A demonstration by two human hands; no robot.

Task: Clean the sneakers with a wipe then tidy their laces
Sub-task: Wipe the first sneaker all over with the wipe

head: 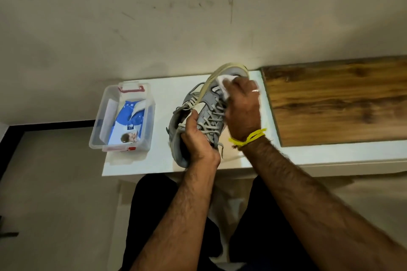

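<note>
Two grey sneakers with pale laces are on the white table (pixel 167 90). One sneaker (pixel 211 108) is lifted and tilted, its yellowed sole edge turned up and left. My left hand (pixel 196 136) grips this sneaker at its heel and tongue. My right hand (pixel 242 112) holds a white wipe (pixel 224 82) and presses it against the toe end. The second sneaker (pixel 178 138) lies behind and to the left, mostly hidden by my left hand and the lifted shoe. A loose lace end (pixel 221 149) hangs below my hands.
A clear plastic box (pixel 99 130) with red clips stands at the table's left and holds a blue-and-white wipes pack (pixel 130 123). A dark wooden board (pixel 334 99) lies to the right. The wall rises right behind the table. My legs are below the front edge.
</note>
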